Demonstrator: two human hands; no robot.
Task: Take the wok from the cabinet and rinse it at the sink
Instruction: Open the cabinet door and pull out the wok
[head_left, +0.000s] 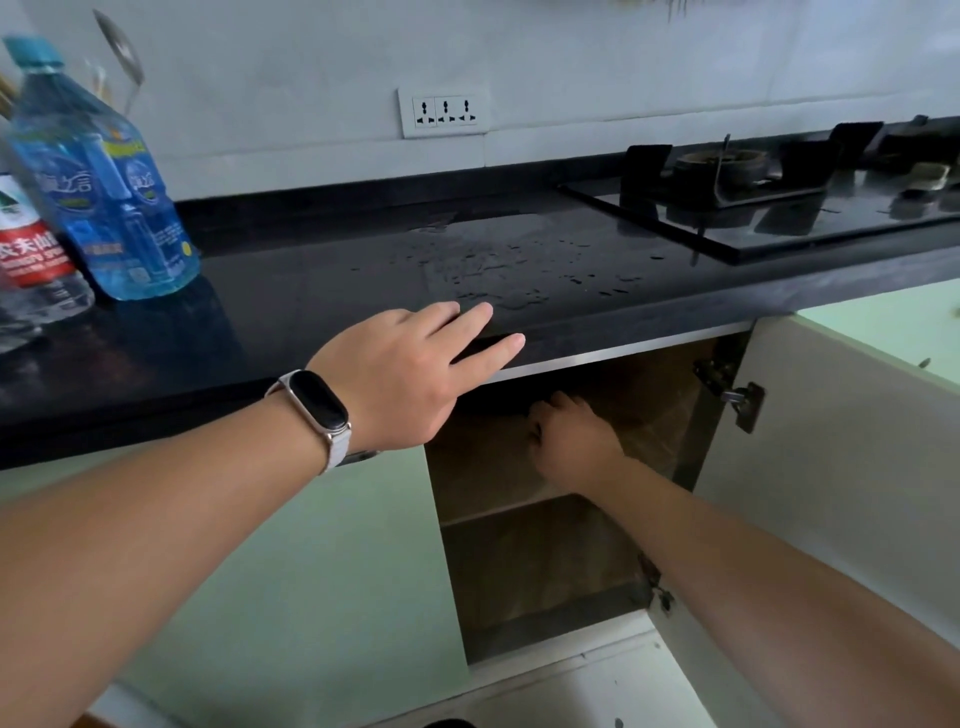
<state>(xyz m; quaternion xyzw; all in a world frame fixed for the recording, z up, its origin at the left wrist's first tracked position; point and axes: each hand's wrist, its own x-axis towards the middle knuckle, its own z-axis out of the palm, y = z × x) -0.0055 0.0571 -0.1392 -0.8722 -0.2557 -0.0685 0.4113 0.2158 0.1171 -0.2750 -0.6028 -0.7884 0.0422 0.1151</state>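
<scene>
The cabinet (545, 561) under the black countertop (311, 291) stands with its door (831, 441) swung out to the right. Inside I see a shelf (498, 512) and brown walls, but no wok shows. My right hand (571, 441) reaches into the dark upper compartment with its fingers curled forward, their tips hidden in shadow. My left hand (410, 374), with a smartwatch on the wrist, lies flat on the countertop's front edge, fingers apart and holding nothing. No sink is in view.
A blue water bottle (104, 182) and a red-labelled bottle (31, 260) stand at the counter's left. A black gas hob (779, 208) sits at the right. Water drops (519, 260) lie mid-counter. A wall socket (444, 111) is behind. Pale green cabinet fronts flank the opening.
</scene>
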